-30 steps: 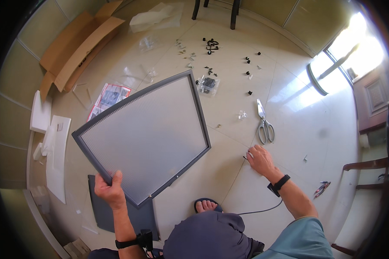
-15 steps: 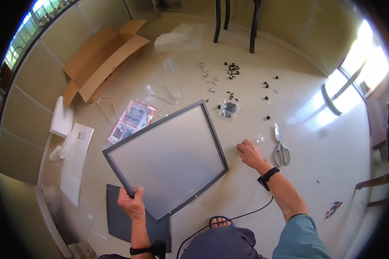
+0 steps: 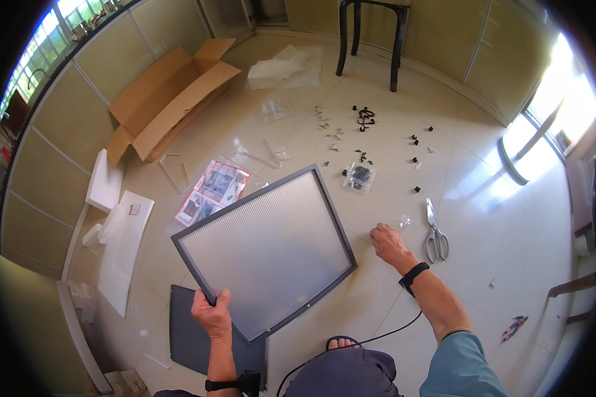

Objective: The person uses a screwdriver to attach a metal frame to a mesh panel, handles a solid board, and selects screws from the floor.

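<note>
A grey-framed panel with a ribbed, translucent sheet [image 3: 268, 251] is held up at a tilt above the floor. My left hand [image 3: 212, 314] grips its lower left frame edge, thumb on the near face. To the right of the panel, apart from it, is my right hand [image 3: 390, 246], its fingers curled and pinched together low over the floor. Whatever lies between those fingertips is too small to make out. A small clear plastic bag [image 3: 404, 223] lies just beyond this hand, and scissors [image 3: 435, 235] lie to its right. Under the panel's lower left corner rests a dark grey flat panel [image 3: 191, 331].
An opened cardboard box [image 3: 172, 109] stands at the far left, with white foam pieces [image 3: 126, 251] nearer. A printed leaflet [image 3: 213, 190] lies behind the panel. Black hooks [image 3: 365, 119], small hardware and a bag of dark parts [image 3: 360, 177] are scattered beyond. Pliers [image 3: 513, 327] lie at right.
The whole view has shifted slightly, so things appear a little lower and further right. Both hands keep their poses, and the left still grips the framed panel.
</note>
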Available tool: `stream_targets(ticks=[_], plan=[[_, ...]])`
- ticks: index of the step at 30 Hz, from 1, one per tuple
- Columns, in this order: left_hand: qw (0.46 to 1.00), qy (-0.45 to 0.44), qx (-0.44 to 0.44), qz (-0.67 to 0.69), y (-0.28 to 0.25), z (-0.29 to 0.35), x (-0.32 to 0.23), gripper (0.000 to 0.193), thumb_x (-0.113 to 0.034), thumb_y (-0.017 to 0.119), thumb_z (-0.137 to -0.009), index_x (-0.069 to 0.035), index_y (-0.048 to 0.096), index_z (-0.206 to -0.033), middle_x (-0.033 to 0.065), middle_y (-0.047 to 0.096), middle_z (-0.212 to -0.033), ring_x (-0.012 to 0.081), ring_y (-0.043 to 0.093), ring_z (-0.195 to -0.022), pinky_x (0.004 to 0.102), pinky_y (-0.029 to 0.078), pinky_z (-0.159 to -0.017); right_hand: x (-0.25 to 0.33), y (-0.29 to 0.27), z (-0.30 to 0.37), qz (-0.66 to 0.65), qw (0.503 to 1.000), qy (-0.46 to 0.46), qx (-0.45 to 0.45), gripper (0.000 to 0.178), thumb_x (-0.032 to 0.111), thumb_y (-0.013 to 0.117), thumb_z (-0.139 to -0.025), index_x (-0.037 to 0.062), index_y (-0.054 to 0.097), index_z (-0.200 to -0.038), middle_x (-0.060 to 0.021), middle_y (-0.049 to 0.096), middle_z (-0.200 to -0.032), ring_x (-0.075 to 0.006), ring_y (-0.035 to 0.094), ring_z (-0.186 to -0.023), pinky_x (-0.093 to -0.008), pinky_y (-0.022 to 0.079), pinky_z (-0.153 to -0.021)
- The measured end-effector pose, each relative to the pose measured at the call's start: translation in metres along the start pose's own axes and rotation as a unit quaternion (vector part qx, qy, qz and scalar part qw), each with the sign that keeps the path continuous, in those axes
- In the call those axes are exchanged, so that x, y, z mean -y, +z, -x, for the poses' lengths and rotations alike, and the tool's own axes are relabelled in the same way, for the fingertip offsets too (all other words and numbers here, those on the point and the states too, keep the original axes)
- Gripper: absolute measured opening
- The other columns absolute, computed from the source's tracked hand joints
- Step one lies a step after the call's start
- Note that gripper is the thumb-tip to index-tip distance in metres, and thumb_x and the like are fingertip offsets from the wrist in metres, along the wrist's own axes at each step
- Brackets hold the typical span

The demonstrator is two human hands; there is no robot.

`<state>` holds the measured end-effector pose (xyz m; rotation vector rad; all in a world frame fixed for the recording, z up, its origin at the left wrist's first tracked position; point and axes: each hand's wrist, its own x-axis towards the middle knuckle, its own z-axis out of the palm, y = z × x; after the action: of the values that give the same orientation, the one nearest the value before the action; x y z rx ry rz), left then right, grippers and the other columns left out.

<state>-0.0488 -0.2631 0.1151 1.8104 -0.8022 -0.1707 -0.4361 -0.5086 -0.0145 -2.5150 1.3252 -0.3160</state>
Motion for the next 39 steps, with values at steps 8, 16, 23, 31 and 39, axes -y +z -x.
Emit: stream_targets(ticks=[8,16,23,31,39], plan=[[1.0,-0.003,0.0,-0.005,0.0,0.0,-0.001,0.02,-0.006,0.079,-0.072,-0.001,0.061,-0.081,0.0029,0.063,-0.07,0.0139,0.057,-0.063,0.0293,0.048,-0.061,-0.008,0.003,0.002,-0.069,0.997,0.036,-0.005,0.01,0.007,0.061,-0.085,0.0042,0.065,-0.093,-0.0153,0.059,-0.098,-0.0356,0.059,-0.1,-0.0436,0.051,-0.088],[1.0,-0.007,0.001,0.017,-0.001,0.001,0.003,0.02,-0.006,0.077,-0.071,0.0,0.061,-0.08,0.0038,0.063,-0.069,0.0157,0.057,-0.061,0.0302,0.047,-0.06,-0.004,-0.002,0.002,-0.086,0.99,0.108,0.012,0.013,0.01,0.06,-0.088,0.003,0.067,-0.096,-0.0162,0.063,-0.102,-0.0375,0.06,-0.102,-0.0443,0.05,-0.089],[1.0,-0.001,0.001,-0.002,0.0,0.002,-0.008,0.02,-0.007,0.078,-0.071,0.0,0.062,-0.081,0.0045,0.063,-0.069,0.017,0.058,-0.061,0.0308,0.048,-0.061,-0.014,0.002,0.011,-0.066,0.989,0.136,0.004,0.015,0.011,0.059,-0.086,-0.001,0.062,-0.094,-0.0222,0.063,-0.101,-0.0429,0.061,-0.098,-0.0487,0.05,-0.086],[1.0,-0.002,0.004,0.013,0.0,0.003,-0.009,0.021,-0.008,0.079,-0.072,0.0,0.062,-0.081,0.0066,0.066,-0.071,0.0191,0.06,-0.062,0.0317,0.049,-0.062,-0.017,-0.003,0.026,-0.004,0.987,0.163,-0.008,0.016,0.013,0.061,-0.084,-0.0016,0.061,-0.092,-0.0211,0.064,-0.095,-0.0416,0.062,-0.095,-0.0495,0.05,-0.083],[1.0,0.016,0.007,-0.009,-0.001,0.002,-0.011,0.021,-0.009,0.079,-0.073,0.0,0.061,-0.081,0.0071,0.066,-0.071,0.0201,0.061,-0.061,0.0323,0.05,-0.061,-0.003,-0.022,0.047,-0.081,0.978,0.167,-0.091,0.008,0.007,0.062,-0.08,0.001,0.066,-0.085,-0.0195,0.067,-0.089,-0.0388,0.065,-0.087,-0.0444,0.053,-0.076]])
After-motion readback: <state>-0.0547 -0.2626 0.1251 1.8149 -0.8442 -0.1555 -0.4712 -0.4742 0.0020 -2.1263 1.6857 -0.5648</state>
